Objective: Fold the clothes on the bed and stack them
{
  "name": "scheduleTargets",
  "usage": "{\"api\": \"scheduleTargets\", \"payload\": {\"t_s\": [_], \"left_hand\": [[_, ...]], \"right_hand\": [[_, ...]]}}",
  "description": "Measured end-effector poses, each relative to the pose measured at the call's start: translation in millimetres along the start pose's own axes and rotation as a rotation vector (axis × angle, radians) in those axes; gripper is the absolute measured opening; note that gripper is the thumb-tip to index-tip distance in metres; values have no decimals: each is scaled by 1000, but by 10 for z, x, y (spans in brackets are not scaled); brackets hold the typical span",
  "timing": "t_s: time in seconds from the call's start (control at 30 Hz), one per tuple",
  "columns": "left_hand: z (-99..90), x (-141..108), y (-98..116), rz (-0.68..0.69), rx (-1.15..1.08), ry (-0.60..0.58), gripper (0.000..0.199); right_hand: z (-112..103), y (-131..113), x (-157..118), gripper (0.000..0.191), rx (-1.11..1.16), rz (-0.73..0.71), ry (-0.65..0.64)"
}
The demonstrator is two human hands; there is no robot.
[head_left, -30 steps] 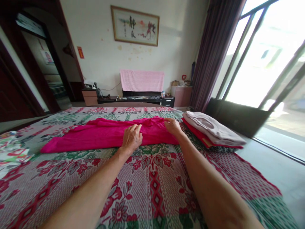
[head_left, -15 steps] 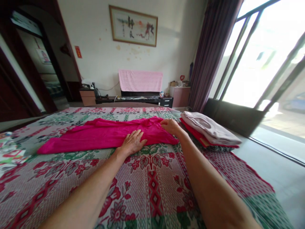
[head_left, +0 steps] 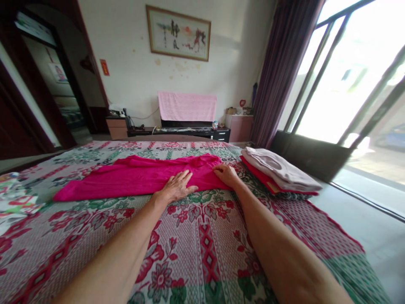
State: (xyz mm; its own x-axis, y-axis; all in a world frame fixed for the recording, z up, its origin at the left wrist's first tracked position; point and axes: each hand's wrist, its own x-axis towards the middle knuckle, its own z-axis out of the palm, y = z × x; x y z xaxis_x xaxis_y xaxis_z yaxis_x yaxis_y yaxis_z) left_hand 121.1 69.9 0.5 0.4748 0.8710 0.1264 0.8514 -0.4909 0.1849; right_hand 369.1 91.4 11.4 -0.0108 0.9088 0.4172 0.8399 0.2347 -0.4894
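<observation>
A bright pink garment lies folded into a long strip across the flowered cloth; its exact kind is unclear. Flat on its front middle rests my left hand, open, with the fingers stretched and the thumb out to the right. My right hand is at the garment's right end, its fingers curled and closed on the fabric there. The fingertips of that hand are partly hidden.
The patterned red and green cloth covers the surface. At the right stands a stack of folded clothes, pale on top with red below. A crumpled printed cloth lies at the left edge. A window is on the right.
My right hand has come slightly down and nearer along the garment's right end. The left hand stays flat in nearly the same spot, its thumb a little farther out.
</observation>
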Motion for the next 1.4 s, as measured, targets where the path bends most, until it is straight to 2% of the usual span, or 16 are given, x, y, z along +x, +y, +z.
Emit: {"api": "scheduleTargets", "payload": {"t_s": [0.17,0.33,0.43,0.5,0.63,0.8,0.93,1.2,1.4], "left_hand": [[-33,-13,81,5,10,73,67],[-81,-25,299,145,65,256,46],[-93,-76,436,200,105,274,26],[-78,-131,493,214,115,261,20],[-16,-217,522,167,86,227,24],[29,-197,549,78,65,237,26],[66,-170,571,12,62,290,26],[77,-211,500,157,95,309,21],[80,-222,505,172,81,351,17]], "right_hand": [[-186,94,-112,34,133,212,189],[-464,122,-459,28,30,262,141],[-543,100,-672,26,4,244,94],[-554,82,-775,24,-15,226,57],[-517,64,-881,28,-60,125,23],[-434,104,-888,27,-131,86,46],[-387,155,-846,27,-170,84,61],[-403,119,-806,28,-198,131,78],[-434,88,-820,24,-187,127,55]]}}
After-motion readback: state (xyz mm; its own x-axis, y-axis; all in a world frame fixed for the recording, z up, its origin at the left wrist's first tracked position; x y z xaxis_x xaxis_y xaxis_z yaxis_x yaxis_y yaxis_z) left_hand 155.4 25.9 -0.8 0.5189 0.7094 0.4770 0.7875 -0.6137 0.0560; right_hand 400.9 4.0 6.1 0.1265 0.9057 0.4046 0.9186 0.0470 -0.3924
